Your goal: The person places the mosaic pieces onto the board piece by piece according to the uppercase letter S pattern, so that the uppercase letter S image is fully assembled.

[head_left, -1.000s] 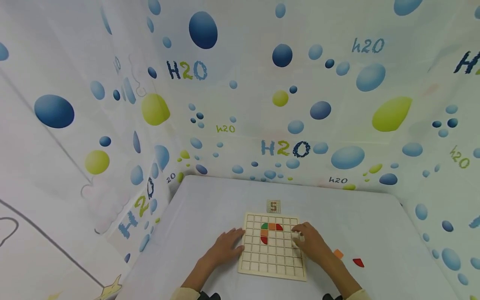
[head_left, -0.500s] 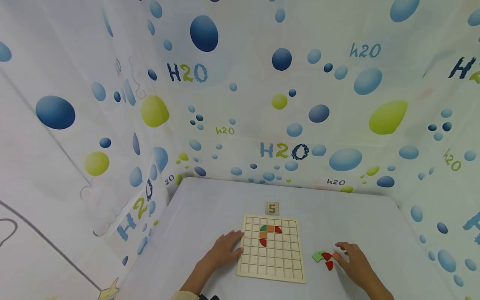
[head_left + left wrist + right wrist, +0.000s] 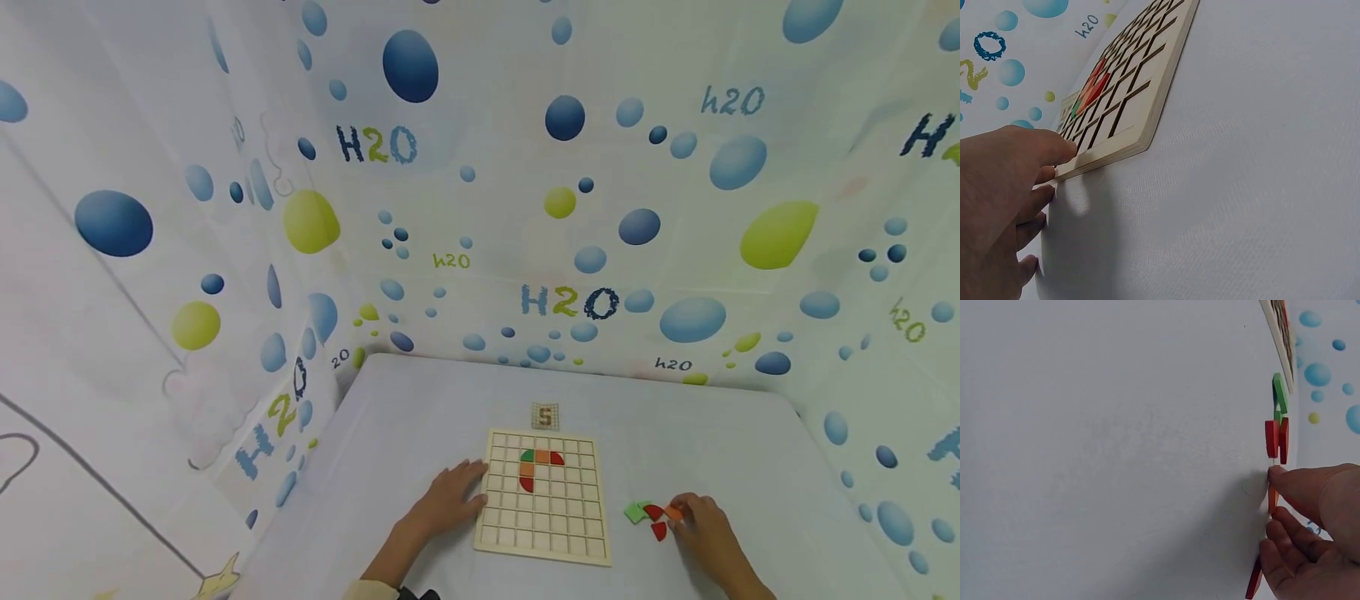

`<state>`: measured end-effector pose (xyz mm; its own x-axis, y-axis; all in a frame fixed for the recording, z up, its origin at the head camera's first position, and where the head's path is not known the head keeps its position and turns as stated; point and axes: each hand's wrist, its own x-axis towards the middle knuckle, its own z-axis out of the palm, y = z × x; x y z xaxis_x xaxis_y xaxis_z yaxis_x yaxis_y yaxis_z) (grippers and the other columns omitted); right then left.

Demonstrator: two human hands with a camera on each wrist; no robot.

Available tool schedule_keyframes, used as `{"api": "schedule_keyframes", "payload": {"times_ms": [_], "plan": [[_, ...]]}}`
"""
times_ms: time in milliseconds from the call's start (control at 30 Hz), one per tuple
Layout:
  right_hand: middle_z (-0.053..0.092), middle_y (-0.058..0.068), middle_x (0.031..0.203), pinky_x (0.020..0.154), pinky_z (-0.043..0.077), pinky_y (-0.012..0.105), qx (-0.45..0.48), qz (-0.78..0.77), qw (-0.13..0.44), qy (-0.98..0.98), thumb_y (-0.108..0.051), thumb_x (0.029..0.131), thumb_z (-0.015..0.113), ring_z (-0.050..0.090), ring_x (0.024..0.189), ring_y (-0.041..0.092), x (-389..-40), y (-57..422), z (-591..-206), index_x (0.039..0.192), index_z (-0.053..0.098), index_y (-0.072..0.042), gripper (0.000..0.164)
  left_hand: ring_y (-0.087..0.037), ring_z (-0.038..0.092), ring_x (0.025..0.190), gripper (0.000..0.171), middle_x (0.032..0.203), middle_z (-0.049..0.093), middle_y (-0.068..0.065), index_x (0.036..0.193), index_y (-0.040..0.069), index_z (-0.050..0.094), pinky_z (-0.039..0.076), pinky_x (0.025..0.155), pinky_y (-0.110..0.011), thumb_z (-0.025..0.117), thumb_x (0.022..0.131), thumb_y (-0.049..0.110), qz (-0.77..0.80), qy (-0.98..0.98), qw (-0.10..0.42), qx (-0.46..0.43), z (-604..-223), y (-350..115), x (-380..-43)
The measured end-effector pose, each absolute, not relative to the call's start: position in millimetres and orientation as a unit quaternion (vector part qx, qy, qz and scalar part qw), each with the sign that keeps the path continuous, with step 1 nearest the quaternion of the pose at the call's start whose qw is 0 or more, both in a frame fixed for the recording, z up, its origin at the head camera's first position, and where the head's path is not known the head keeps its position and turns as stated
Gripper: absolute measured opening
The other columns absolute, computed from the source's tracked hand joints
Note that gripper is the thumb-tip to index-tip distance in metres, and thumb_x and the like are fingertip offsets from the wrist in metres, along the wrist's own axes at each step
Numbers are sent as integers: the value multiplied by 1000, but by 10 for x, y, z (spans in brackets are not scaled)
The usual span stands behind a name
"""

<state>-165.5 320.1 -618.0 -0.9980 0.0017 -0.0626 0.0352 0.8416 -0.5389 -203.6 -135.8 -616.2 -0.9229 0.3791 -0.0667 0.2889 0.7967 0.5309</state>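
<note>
My left hand (image 3: 448, 500) lies at the left edge of the wooden grid board (image 3: 542, 553), fingers spread and thumb at the rim. On the board, a green quarter-round tile (image 3: 528, 456), orange squares (image 3: 542, 457) and red quarter-rounds (image 3: 557, 458) form a corner shape. To the right of the board, my right hand (image 3: 705, 529) pinches an orange square tile (image 3: 1273, 499) between thumb and fingers, low over the table. Beside it lie light green tiles (image 3: 635, 512) and red quarter-round tiles (image 3: 659, 531). Another red tile (image 3: 1254, 578) lies under the fingers in the right wrist view.
Behind the board lies a small pattern card (image 3: 545, 416) showing a figure like a 5. A white cloth covers the table (image 3: 420, 400). Curtains (image 3: 480, 217) printed with bubbles and H2O letters stand along the back and sides.
My right hand has moved from the board's right side to the loose tiles, and its thumb and fingers have closed on an orange square. The left hand has stayed at the board.
</note>
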Motion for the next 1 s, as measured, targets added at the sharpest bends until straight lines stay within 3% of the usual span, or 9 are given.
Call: {"api": "schedule_keyframes", "payload": {"times_ms": [200,433,600,1000], "plan": [[66,13,106,94,56,55,6,-280,12,960,-7,92,79,60,101,29,-1673,3160,-6188,121,64,7,36,-40,43,151,57,159,53,-13,154,11,51,30,125,-64,65,102,31,265,944,81,181,-6169,-1363,-2037],[64,15,106,95,56,55,-15,-279,-6,960,-3,95,75,63,101,30,-1679,3149,-6217,118,67,5,26,-41,42,151,57,159,53,-14,154,10,51,30,125,-65,65,102,32,273,941,83,182,-6164,-1365,-2044],[66,13,102,94,56,56,-11,-271,-14,962,-3,93,75,64,98,30,-1669,3144,-6220,117,68,8,27,-41,42,151,58,159,53,-14,154,10,51,30,125,-65,65,103,33,273,941,83,183,-6178,-1363,-2041],[64,16,109,99,56,60,-12,-249,12,968,-4,97,73,64,106,36,-1690,3139,-6115,116,68,6,22,-40,42,152,58,159,53,-12,154,11,52,29,126,-64,66,103,33,271,943,80,178,-6182,-1354,-2036]]}}
